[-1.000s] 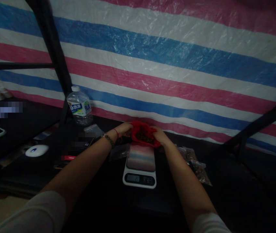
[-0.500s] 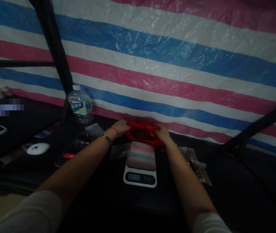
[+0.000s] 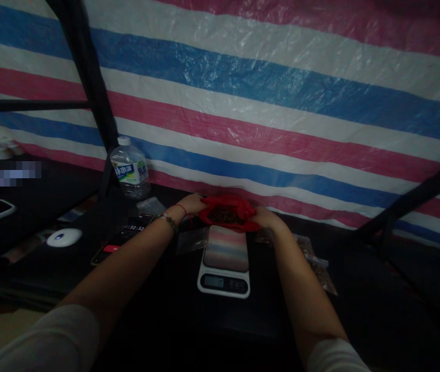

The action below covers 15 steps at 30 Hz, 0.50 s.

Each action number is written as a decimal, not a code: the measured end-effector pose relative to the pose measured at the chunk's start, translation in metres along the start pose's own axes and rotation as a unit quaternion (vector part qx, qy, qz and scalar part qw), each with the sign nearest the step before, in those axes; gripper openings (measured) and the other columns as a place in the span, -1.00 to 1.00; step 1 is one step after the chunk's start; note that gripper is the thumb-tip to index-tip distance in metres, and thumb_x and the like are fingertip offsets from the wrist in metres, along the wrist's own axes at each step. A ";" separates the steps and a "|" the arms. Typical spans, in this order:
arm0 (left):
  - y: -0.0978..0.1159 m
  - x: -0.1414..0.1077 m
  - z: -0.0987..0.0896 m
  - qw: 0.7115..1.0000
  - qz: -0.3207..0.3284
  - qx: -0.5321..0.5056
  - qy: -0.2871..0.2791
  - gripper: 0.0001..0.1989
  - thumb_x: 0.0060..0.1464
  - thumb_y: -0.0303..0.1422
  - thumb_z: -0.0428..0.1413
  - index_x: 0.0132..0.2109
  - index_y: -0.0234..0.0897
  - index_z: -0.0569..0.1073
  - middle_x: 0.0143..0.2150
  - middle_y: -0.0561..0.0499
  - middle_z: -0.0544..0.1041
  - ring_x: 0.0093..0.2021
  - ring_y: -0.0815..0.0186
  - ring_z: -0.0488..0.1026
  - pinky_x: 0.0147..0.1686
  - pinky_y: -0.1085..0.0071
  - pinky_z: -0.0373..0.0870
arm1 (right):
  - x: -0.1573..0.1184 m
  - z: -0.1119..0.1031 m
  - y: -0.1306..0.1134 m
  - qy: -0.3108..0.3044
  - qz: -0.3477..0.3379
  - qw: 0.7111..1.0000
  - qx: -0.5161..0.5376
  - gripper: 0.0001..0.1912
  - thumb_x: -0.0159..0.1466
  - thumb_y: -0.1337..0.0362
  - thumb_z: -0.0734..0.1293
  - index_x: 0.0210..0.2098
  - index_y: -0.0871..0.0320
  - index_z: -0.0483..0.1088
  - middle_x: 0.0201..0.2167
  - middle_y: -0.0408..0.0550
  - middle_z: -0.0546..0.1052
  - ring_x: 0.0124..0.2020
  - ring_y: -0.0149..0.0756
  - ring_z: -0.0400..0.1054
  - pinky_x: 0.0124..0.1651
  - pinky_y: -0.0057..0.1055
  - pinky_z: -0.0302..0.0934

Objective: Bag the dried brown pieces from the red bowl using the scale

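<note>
Red bag (image 3: 229,213), mouth wide over dark bits, each hand's grip clenching its rim.

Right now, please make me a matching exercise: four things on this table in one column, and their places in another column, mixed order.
Things:
1. red bag
2. water bottle
3. kitchen scale
4. white round device

Places:
A. far left on the table
B. between both hands, held open
C. beside the black pole, at the striped tarp
D. just in front of the bag, display toward the person

Pairs: 1-B, 2-C, 3-D, 4-A
</note>
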<state>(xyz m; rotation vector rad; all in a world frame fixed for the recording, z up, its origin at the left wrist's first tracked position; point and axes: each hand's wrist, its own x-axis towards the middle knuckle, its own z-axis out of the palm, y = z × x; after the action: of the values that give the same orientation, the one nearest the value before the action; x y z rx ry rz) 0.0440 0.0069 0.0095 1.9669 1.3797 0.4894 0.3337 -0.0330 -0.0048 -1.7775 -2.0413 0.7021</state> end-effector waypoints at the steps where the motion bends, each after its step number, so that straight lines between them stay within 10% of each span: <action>1: -0.001 0.002 -0.001 1.000 -0.014 0.001 0.003 -0.74 -0.03 -0.26 0.12 -0.30 -0.36 0.57 -0.44 -0.07 0.57 -0.49 0.30 0.44 -0.48 0.46 0.33 | 0.002 -0.001 -0.001 0.029 -0.010 1.000 0.007 -0.83 0.06 0.37 0.33 -0.37 0.22 0.56 -0.43 -0.05 0.60 -0.35 -0.21 0.46 -0.25 -0.40 0.32; 6: 0.003 0.006 -0.005 0.995 -0.020 -0.039 0.091 -0.71 0.00 -0.34 0.00 -0.20 -0.37 0.54 -0.45 -0.05 0.54 -0.54 0.37 0.43 -0.54 0.51 0.29 | 0.005 -0.011 -0.006 0.163 -0.018 0.986 0.015 -0.62 0.12 0.46 0.16 -0.17 0.27 0.52 -0.24 0.04 0.60 -0.21 -0.20 0.46 -0.14 -0.39 0.30; 12: 0.006 -0.001 0.003 0.998 -0.038 0.046 0.026 -0.72 -0.01 -0.23 0.06 -0.32 -0.35 0.55 -0.52 -0.05 0.52 -0.57 0.35 0.39 -0.54 0.46 0.24 | -0.004 -0.012 -0.007 0.020 0.035 0.997 -0.073 -0.85 0.05 0.40 0.32 -0.40 0.23 0.54 -0.47 0.05 0.58 -0.35 -0.15 0.47 -0.24 -0.39 0.28; 15: 0.005 -0.006 0.002 0.998 -0.021 0.042 0.045 -0.67 -0.01 -0.19 0.09 -0.19 -0.32 0.55 -0.38 -0.07 0.57 -0.44 0.29 0.46 -0.43 0.44 0.32 | -0.014 -0.020 -0.013 0.061 0.038 0.995 -0.068 -0.73 0.04 0.33 0.41 -0.24 0.25 0.52 -0.33 0.13 0.58 -0.24 -0.06 0.46 -0.15 -0.31 0.28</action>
<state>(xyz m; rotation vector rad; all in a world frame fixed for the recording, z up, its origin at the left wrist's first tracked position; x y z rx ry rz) 0.0464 0.0000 0.0118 1.9990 1.5164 0.5141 0.3364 -0.0455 0.0206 -1.9312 -1.9917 0.4730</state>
